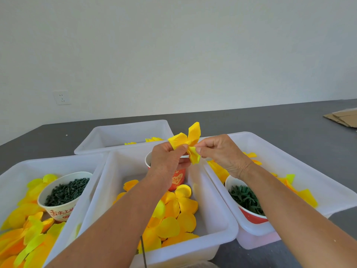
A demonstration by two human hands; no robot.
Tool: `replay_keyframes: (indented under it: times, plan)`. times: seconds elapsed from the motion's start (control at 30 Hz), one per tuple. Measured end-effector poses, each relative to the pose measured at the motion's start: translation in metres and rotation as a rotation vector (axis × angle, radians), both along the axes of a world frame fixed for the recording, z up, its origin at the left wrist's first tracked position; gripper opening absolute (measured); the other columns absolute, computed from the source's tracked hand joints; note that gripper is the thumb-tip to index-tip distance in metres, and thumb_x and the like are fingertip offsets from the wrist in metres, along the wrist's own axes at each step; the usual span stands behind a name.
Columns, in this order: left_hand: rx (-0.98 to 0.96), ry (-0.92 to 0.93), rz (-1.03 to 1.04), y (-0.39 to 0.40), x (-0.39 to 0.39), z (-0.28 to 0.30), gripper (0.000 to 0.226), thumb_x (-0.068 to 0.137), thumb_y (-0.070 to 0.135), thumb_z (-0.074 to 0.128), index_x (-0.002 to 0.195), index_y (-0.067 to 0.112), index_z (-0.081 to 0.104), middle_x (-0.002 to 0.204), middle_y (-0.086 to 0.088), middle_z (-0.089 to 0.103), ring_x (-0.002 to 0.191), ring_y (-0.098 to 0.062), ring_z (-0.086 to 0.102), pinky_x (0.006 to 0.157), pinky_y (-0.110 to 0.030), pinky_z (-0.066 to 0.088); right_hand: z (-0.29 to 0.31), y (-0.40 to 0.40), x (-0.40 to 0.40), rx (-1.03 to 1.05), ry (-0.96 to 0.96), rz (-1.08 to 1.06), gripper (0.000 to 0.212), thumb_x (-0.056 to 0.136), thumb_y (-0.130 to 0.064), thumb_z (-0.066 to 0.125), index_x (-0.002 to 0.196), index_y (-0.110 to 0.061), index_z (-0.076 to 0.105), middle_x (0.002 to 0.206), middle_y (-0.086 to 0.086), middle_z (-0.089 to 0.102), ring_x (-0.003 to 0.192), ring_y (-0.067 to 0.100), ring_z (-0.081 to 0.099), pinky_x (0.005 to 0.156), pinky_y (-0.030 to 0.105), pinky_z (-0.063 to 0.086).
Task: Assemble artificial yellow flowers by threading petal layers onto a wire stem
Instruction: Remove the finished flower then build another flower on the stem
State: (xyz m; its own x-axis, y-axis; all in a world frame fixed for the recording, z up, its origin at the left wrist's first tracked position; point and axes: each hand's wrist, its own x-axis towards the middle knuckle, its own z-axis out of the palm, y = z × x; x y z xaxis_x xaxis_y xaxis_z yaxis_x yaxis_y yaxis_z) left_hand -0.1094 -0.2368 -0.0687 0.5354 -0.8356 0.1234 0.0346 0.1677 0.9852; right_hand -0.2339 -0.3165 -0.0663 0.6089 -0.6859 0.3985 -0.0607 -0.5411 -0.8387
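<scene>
Both forearms reach forward and up from the bottom edge, hands meeting above the middle bin. Left hand (170, 161) curls its fingers and thumb around the lower left of a yellow petal layer (188, 145); right hand (222, 153) pinches the same layer from the right with thumb and fingertips, wrist bent slightly. Petal layer is held in the air between the hands, petals fanning up and down; no stem can be made out in it. Middle white bin (218, 225) holds loose yellow and orange petals (173, 219) and a red paper cup (177, 180), mostly hidden behind the left hand. Left bin (15, 171) holds yellow petals and a white paper bowl (61, 211) full of dark green pellet-like pieces (67, 190). Right bin (309, 180) holds petals and a red-and-white bowl (251, 217) of green star-shaped calyx pieces (245, 200). Far bin (108, 140) shows a few yellow petals at its near edge. A thin dark wire (143, 250) sticks up at the front of the middle bin. Flattened cardboard (343, 118) lies far right on the grey table (270, 120).
</scene>
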Motion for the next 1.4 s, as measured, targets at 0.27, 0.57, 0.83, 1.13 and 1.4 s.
replay_keyframes:
  times: [0.27, 0.57, 0.83, 1.13, 1.4]
  plan:
    - [0.053, -0.141, 0.008, -0.002, -0.002, -0.002, 0.005, 0.083, 0.012, 0.068, 0.082, 0.011, 0.063, 0.081, -0.012, 0.069, 0.062, -0.018, 0.066, 0.062, -0.028, 0.057, -0.002, 0.000, 0.003, -0.140, 0.010, -0.122, 0.010, 0.080, -0.001, 0.068, 0.074, -0.009, 0.069, 0.067, 0.000, 0.065, 0.063, 0.009, 0.057, 0.067, 0.027, 0.050]
    - [0.020, -0.359, -0.070, 0.000, -0.004, -0.005, 0.016, 0.079, 0.011, 0.073, 0.091, 0.003, 0.065, 0.073, -0.009, 0.062, 0.061, -0.012, 0.058, 0.056, -0.020, 0.052, 0.000, 0.001, 0.002, 0.043, -0.145, -0.013, 0.006, 0.078, -0.003, 0.071, 0.077, -0.007, 0.067, 0.067, 0.007, 0.070, 0.061, 0.012, 0.065, 0.060, 0.020, 0.052]
    - [-0.003, -0.163, -0.088, 0.001, -0.005, 0.001, 0.018, 0.090, 0.015, 0.059, 0.092, -0.002, 0.066, 0.084, -0.014, 0.069, 0.069, -0.011, 0.065, 0.060, -0.023, 0.054, 0.001, -0.003, 0.002, 0.238, -0.259, -0.025, 0.016, 0.077, -0.023, 0.070, 0.070, -0.009, 0.065, 0.058, -0.004, 0.067, 0.054, 0.006, 0.062, 0.052, 0.019, 0.051]
    - [-0.043, -0.027, -0.048, 0.005, -0.006, 0.006, 0.017, 0.090, 0.009, 0.059, 0.074, 0.010, 0.065, 0.068, -0.006, 0.069, 0.059, -0.015, 0.069, 0.055, -0.025, 0.057, -0.001, 0.004, 0.004, -0.077, -0.075, 0.028, 0.020, 0.069, -0.022, 0.080, 0.078, -0.009, 0.067, 0.073, -0.001, 0.066, 0.066, 0.003, 0.058, 0.066, 0.019, 0.046]
    - [0.009, -0.133, 0.022, 0.002, -0.005, 0.005, 0.013, 0.091, 0.004, 0.052, 0.087, 0.008, 0.064, 0.076, -0.004, 0.069, 0.056, -0.005, 0.066, 0.053, -0.020, 0.055, -0.001, -0.001, 0.008, -0.103, -0.139, -0.131, 0.039, 0.089, -0.006, 0.059, 0.056, -0.018, 0.041, 0.045, -0.013, 0.029, 0.043, 0.003, 0.026, 0.046, 0.012, 0.023]
